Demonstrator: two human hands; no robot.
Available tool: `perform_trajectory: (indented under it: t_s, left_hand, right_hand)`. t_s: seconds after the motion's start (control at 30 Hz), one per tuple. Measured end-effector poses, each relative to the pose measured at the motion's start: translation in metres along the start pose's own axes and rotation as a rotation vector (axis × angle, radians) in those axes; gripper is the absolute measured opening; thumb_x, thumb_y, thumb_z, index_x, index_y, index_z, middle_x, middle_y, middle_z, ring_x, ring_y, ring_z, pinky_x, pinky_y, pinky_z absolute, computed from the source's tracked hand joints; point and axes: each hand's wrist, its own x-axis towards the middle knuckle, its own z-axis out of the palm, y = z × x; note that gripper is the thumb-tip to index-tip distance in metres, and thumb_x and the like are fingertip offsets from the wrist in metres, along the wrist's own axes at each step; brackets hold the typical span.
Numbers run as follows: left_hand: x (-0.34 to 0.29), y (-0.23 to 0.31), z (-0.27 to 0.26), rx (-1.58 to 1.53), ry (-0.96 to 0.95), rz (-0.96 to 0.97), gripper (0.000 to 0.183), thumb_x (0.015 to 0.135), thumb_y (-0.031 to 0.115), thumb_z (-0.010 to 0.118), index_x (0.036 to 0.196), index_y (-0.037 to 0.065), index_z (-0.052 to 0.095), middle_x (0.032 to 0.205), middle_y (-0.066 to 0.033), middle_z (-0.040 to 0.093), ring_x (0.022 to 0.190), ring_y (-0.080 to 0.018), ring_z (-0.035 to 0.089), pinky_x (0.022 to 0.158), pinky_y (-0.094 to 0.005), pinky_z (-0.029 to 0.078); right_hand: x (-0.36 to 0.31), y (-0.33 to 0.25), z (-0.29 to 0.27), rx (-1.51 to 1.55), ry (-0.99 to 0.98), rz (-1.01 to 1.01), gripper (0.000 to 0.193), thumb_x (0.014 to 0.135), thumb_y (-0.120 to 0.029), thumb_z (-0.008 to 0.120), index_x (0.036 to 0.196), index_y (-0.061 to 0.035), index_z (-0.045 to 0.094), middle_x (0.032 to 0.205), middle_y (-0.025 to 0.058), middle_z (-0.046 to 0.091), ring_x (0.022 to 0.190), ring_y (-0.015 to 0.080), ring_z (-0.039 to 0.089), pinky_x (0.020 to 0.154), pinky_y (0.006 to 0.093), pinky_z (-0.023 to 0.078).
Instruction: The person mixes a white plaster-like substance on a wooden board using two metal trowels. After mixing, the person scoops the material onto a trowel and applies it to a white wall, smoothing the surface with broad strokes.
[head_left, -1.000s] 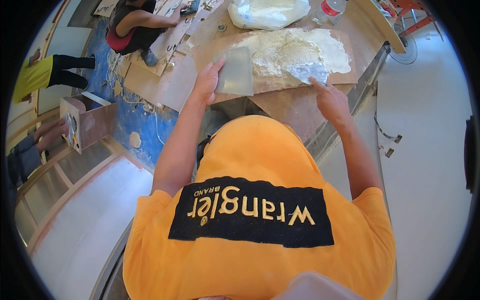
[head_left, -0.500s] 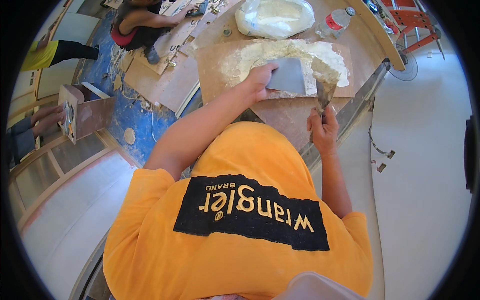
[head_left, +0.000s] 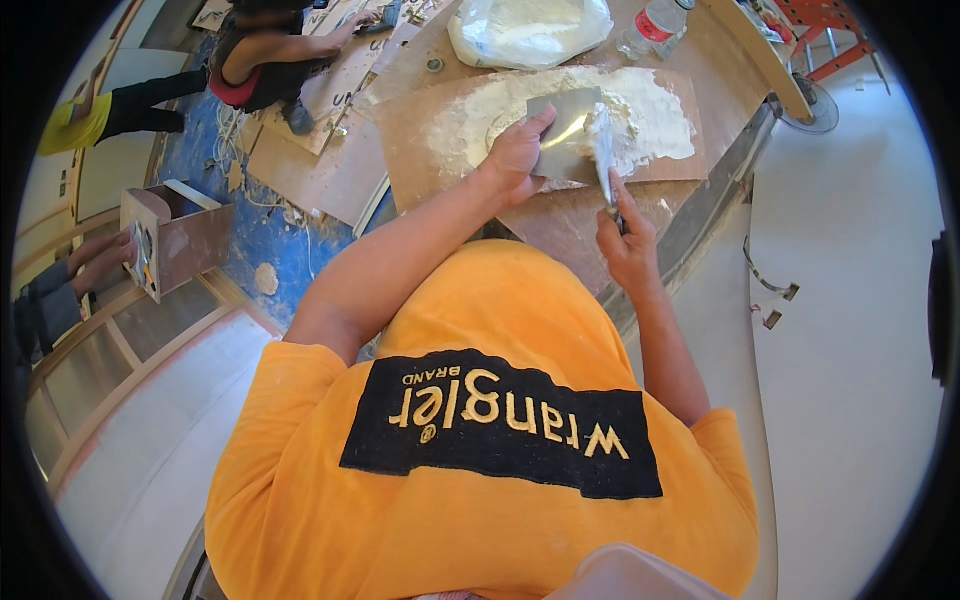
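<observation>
My left hand [head_left: 516, 160] grips a flat rectangular metal scraper plate [head_left: 566, 140] by its left edge, over the near side of a brown board. In my right hand [head_left: 629, 240] is a putty knife [head_left: 606, 165], its blade turned edge-on and touching or very near the plate's right edge. Pale putty coats the knife's blade. Cream-coloured putty [head_left: 660, 125] lies spread across the brown board [head_left: 415, 165], thickest around the plate. Part of the putty is hidden behind the plate and my left hand.
Beyond the board sit an open white plastic bag of powder [head_left: 530, 35] and a clear bottle with a red label [head_left: 655, 28]. Another person [head_left: 265, 50] works at the far left among wooden panels. A wooden box [head_left: 175, 235] stands left; an orange ladder [head_left: 825, 30] is far right.
The putty knife has moved left to the plate's right edge and turned edge-on. The plate has shifted slightly up and left and tilted, now catching the light. My view has shifted slightly.
</observation>
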Motion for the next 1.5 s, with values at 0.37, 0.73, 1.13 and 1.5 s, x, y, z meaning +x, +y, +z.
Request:
perform_trajectory:
  t_s: [0.37, 0.73, 1.13, 1.5]
  left_hand:
    - [0.0, 0.0, 0.007, 0.03, -0.026, -0.063, 0.043, 0.11, 0.037, 0.05, 0.138, 0.004, 0.053, 0.129, -0.0101, 0.066, 0.115, -0.024, 0.068, 0.099, -0.0438, 0.058]
    - [-0.001, 0.006, 0.017, -0.009, -0.117, -0.051, 0.044, 0.11, 0.036, 0.052, 0.138, 0.002, 0.055, 0.134, -0.0108, 0.066, 0.119, -0.0238, 0.066, 0.106, -0.041, 0.053]
    - [0.023, 0.001, 0.012, 1.156, 0.269, 0.529, 0.052, 0.111, 0.043, 0.044, 0.098, -0.004, 0.061, 0.09, -0.0284, 0.067, 0.086, -0.0418, 0.065, 0.08, -0.0446, 0.049]
    - [-0.026, -0.009, 0.025, 1.279, 0.035, 0.652, 0.05, 0.112, 0.04, 0.044, 0.098, -0.004, 0.063, 0.084, -0.0275, 0.066, 0.081, -0.0441, 0.065, 0.075, -0.0482, 0.05]
  right_hand:
    - [0.003, 0.018, -0.013, -0.145, 0.062, -0.118, 0.061, 0.098, 0.003, 0.056, 0.157, -0.0093, 0.047, 0.105, -0.0045, 0.06, 0.072, 0.0028, 0.043, 0.065, 0.0198, 0.04]
    - [-0.008, 0.04, -0.022, -0.156, 0.105, 0.16, 0.061, 0.097, -0.001, 0.059, 0.154, -0.0187, 0.053, 0.112, 0.0083, 0.07, 0.087, 0.0097, 0.06, 0.079, 0.026, 0.049]
    - [-0.019, -0.052, -0.015, 0.001, 0.015, 0.497, 0.056, 0.099, -0.011, 0.056, 0.155, -0.0185, 0.052, 0.069, 0.0018, 0.054, 0.052, 0.0096, 0.054, 0.051, 0.03, 0.047]
    - [0.035, -0.07, -0.022, 0.319, 0.026, 0.629, 0.066, 0.101, -0.015, 0.058, 0.16, -0.0015, 0.035, 0.075, 0.0064, 0.058, 0.051, 0.0155, 0.056, 0.044, 0.0328, 0.046]
